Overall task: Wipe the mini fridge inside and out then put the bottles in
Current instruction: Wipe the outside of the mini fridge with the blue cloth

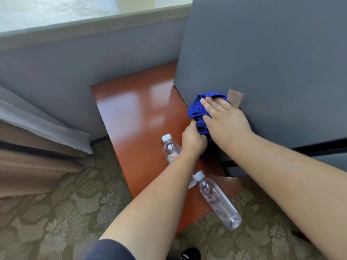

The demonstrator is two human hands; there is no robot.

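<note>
Wiping fridge (262, 53) outside: R grip (225, 117) spread flat, pressing blue cloth (197, 107); L grip (193, 139) pinches its bunched tail. Best w/ firm overlapping strokes, edge to edge.

Glossy red-brown wooden table top (131, 109) is sitting on patterned carpet (56, 222). Gray mini fridge (262, 72) is standing on its far right part. Two clear white-capped bottles are resting on the near part. Far bottle (170, 149) is lying just left of the fridge, partly hidden. Near bottle (217, 201) is pointing cap-far, base end showing past the table's near edge. Brown curtain (28, 166) is reaching the carpet at left.
</note>
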